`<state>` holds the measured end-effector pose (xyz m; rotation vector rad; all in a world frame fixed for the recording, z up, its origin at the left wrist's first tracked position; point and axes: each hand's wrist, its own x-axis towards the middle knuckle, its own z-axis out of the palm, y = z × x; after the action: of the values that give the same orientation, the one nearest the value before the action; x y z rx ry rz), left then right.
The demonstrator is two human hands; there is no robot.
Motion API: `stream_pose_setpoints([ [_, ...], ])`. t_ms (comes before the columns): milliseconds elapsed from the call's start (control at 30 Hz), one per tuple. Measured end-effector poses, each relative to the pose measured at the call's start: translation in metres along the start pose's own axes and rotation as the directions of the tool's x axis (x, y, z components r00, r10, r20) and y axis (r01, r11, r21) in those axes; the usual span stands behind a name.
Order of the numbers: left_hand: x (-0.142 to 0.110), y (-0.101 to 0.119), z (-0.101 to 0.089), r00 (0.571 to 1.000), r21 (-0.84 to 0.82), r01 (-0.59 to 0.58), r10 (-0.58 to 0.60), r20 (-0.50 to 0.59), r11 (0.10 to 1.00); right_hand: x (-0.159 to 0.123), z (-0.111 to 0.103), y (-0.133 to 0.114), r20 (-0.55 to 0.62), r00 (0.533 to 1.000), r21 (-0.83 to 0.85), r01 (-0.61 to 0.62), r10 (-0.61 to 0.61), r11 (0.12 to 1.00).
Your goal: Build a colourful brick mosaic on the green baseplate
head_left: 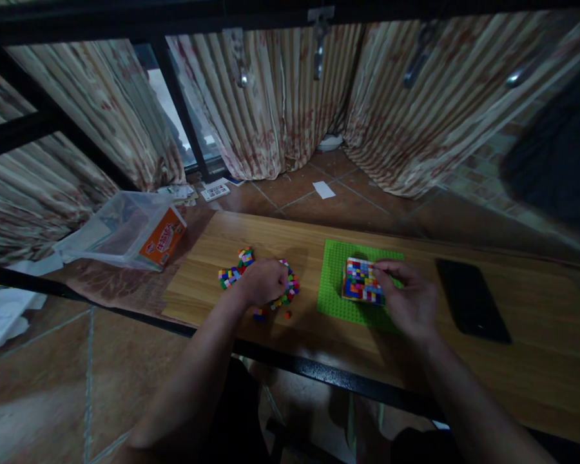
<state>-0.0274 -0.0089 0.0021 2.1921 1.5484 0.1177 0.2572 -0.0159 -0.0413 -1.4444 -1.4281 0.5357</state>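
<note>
Colourful small toy bricks (229, 277) lie in a loose pile on the wooden bench. My left hand (265, 281) is in the pile, its fingers curled down and closed; whatever they hold is hidden. To the right lies a green studded baseplate (331, 283). A multicoloured block of toy bricks (360, 280), made of many small pieces, is on or just above the plate; I cannot tell which. My right hand (410, 296) grips the block's right edge with thumb and forefinger, covering part of that side.
A black phone-like slab (472, 299) lies on the bench (551, 335) right of my right hand. Beyond the bench's left end stands a clear plastic bin (120, 225) with an orange label. Papers (323, 189) lie on the tiled floor before long curtains (270, 116).
</note>
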Motion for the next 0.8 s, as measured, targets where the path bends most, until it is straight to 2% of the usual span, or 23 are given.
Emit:
stream_pose_setpoints([
  [167, 0.009, 0.014, 0.006, 0.988, -0.312, -0.153, 0.136, -0.075, 0.938, -0.003, -0.001, -0.010, 0.004, 0.997, 0.011, 0.071, -0.071, 0.997],
  [333, 0.021, 0.051, 0.035, 0.957, -0.501, -0.267, 0.164, -0.240, 0.823, -0.009, -0.001, -0.017, 0.087, 0.980, -0.010, 0.179, -0.178, 0.984],
  [500, 0.027, 0.073, 0.059, 0.924, -0.459, -0.314, 0.156, -0.349, 0.831, -0.010, -0.006, -0.014, 0.092, 0.973, -0.047, 0.216, -0.211, 0.975],
  [633, 0.029, 0.077, 0.067, 0.907, -0.358, -0.305, 0.153, -0.393, 0.883, -0.009, -0.007, -0.014, 0.104, 0.972, -0.073, 0.218, -0.210, 0.973],
  [800, 0.031, 0.078, 0.075, 0.889, -0.213, -0.310, 0.203, -0.410, 0.927, -0.009, -0.007, -0.017, 0.138, 0.965, -0.100, 0.236, -0.221, 0.967],
])
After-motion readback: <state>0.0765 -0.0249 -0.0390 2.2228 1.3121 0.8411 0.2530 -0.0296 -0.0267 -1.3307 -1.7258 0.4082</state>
